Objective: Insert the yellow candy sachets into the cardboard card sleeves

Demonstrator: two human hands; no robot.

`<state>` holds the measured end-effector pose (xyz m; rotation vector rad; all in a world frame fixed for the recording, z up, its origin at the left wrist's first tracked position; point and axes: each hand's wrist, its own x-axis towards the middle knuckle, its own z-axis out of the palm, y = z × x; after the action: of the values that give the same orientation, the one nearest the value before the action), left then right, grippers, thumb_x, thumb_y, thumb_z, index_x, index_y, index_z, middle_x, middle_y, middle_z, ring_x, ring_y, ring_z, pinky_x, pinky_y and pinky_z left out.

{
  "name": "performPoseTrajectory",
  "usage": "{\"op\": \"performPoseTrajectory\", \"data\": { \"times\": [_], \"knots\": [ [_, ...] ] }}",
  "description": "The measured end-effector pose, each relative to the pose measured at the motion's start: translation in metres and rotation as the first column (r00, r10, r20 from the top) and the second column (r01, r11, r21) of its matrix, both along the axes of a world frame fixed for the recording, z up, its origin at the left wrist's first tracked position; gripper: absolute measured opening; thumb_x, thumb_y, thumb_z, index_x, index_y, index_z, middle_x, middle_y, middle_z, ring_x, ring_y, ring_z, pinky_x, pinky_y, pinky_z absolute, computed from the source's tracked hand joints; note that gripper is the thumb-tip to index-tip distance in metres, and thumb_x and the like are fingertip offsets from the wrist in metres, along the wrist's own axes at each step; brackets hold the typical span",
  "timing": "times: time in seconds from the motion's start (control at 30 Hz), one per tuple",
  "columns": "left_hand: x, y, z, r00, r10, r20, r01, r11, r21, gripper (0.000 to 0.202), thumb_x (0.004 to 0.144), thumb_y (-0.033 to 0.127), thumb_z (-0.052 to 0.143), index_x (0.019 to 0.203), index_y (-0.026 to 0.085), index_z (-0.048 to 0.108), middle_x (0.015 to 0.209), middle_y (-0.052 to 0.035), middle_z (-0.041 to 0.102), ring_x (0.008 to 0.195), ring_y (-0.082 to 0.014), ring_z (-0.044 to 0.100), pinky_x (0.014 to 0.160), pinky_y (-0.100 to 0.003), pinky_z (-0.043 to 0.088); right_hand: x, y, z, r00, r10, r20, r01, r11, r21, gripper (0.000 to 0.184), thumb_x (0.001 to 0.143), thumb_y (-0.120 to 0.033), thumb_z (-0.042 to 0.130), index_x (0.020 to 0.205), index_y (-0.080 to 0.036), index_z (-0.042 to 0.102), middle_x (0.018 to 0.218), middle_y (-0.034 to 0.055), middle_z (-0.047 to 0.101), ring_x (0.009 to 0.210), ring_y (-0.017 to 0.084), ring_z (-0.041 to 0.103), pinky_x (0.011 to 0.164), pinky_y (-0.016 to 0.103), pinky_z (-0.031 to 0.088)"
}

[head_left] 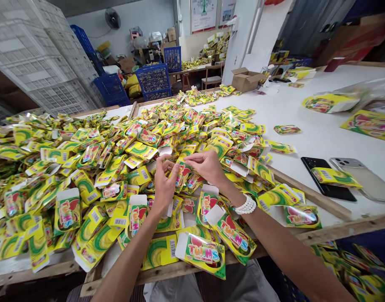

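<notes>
In the middle of the head view, my left hand (165,183) is closed around a small yellow and green candy box (182,175) with a red heart print. The fingers of my right hand (208,167) are pinched together at the top end of that same box; the exact part between them is hidden. A white beaded bracelet is on my right wrist. Below my hands lie several flat "TWINS" boxes (205,251), some with white end flaps standing out. A wide heap of the same boxes (142,149) surrounds both hands.
A wooden strip (312,193) edges the heap at right. Beyond it lie a black phone (337,191) with a yellow packet on top and a silver phone (368,180). White crates (38,54) rise at left. An open carton (247,79) stands at the back.
</notes>
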<state>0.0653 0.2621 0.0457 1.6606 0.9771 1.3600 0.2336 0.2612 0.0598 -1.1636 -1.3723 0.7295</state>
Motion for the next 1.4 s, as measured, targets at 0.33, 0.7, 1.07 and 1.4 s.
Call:
{"op": "performPoseTrajectory", "data": {
  "times": [0.33,0.7,1.07,1.4],
  "knots": [
    [-0.001,-0.004,0.001,0.992,0.124,0.006,-0.124,0.992,-0.011,0.024,0.102,0.037,0.062,0.117,0.024,0.048,0.08,0.0042,0.056,0.074,-0.0143,0.052,0.07,-0.026,0.041,-0.016,-0.015,0.005,0.933,-0.031,0.358,0.0,0.996,0.089,0.031,0.095,-0.015,0.065,0.119,-0.02,0.084,0.119,0.0084,0.081,0.109,0.029,0.08,0.098,0.036,0.061],
    [0.005,-0.012,0.002,0.97,0.232,-0.069,-0.228,0.972,0.064,0.026,0.102,0.041,0.063,0.116,0.023,0.052,0.085,0.0026,0.061,0.078,-0.0159,0.06,0.076,-0.029,0.045,-0.029,-0.026,0.007,0.881,-0.186,0.436,0.157,0.982,0.102,0.032,0.092,-0.014,0.067,0.118,-0.022,0.084,0.117,0.0109,0.082,0.105,0.031,0.081,0.093,0.036,0.062],
    [0.004,-0.013,0.003,0.956,0.291,0.049,-0.293,0.955,0.053,0.026,0.104,0.048,0.06,0.108,0.023,0.057,0.088,0.0013,0.058,0.077,-0.0143,0.054,0.073,-0.027,0.043,-0.024,-0.023,0.011,0.992,-0.122,-0.04,0.124,0.991,0.05,0.02,0.08,-0.024,0.077,0.097,-0.021,0.089,0.101,0.0094,0.085,0.09,0.031,0.084,0.087,0.041,0.068],
    [0.003,-0.013,0.004,0.965,0.257,0.054,-0.259,0.965,0.045,0.023,0.102,0.044,0.064,0.11,0.023,0.058,0.083,0.0023,0.059,0.075,-0.014,0.056,0.07,-0.026,0.045,-0.015,-0.016,0.014,0.939,-0.105,-0.327,0.048,0.983,-0.178,0.03,0.064,-0.042,0.09,0.083,-0.019,0.088,0.084,0.0114,0.084,0.08,0.032,0.082,0.072,0.039,0.065]
  ]
}}
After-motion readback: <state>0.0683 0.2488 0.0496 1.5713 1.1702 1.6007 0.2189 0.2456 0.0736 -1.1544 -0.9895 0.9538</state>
